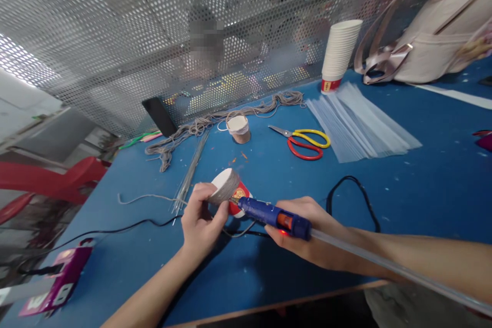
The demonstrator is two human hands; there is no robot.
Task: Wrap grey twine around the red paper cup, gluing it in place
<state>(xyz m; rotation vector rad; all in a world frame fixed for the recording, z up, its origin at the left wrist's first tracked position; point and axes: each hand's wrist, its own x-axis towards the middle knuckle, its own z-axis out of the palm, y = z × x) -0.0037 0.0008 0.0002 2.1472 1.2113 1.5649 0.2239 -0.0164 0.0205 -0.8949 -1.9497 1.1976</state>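
Note:
My left hand (202, 220) grips a paper cup (226, 184) that lies tilted, its white mouth toward the upper left. Grey yarn is wound round the cup's upper part, and the red printed part shows below. In my right hand (307, 230) is a blue glue gun (265, 211), its nozzle at the edge of the wound yarn. A clear glue stick runs out of the gun's back toward the lower right. From the cup a loose yarn end (149, 197) trails left over the table.
On the blue table (126, 266) are scissors (303, 142), a small wrapped cup (240, 130), stacked cups (340, 54), clear strips (361, 123), yarn (200, 125), wires (190, 174), a phone (159, 116), a purple power strip (57, 279), black cables and a pale bag (434, 36). A perforated screen stands behind.

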